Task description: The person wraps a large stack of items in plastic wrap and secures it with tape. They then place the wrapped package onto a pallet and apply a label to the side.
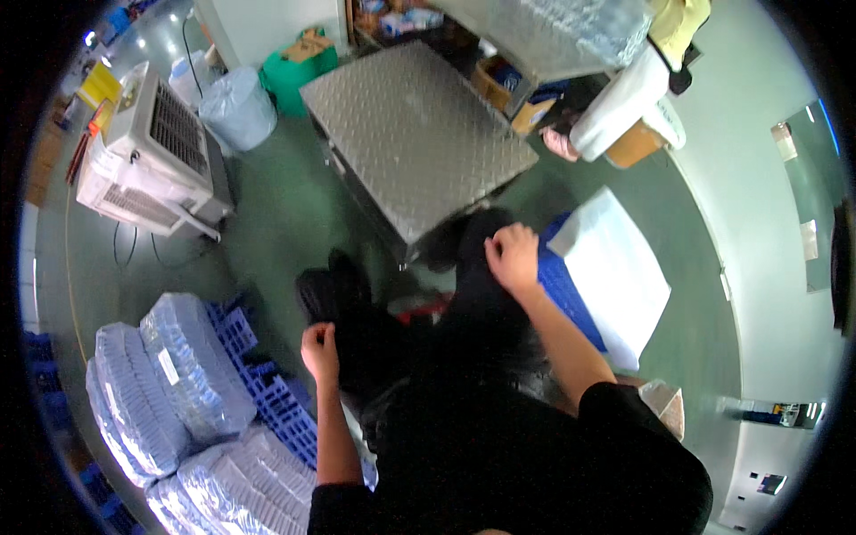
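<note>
I am seated, with my dark-clothed legs apart. At the outer side of my left knee is my left hand point(321, 353), its fingers curled in toward the thumb and no object showing in them. My right hand point(514, 259) lies on my right knee, palm down, fingers a little bent over the dark cloth and holding nothing. In front of my feet stands a low platform point(419, 134) with a bare treaded metal top. Just right of my right hand, a white sheet or bag point(615, 276) rests on a blue crate point(571, 299).
Bagged stacks of clear plastic trays point(196, 366) sit beside blue crates point(276, 401) at the left. Farther off are an air cooler point(160, 152), a lined bin point(239, 107) and a green bin point(299, 76). Another person point(624, 102) is at the far right, by a table.
</note>
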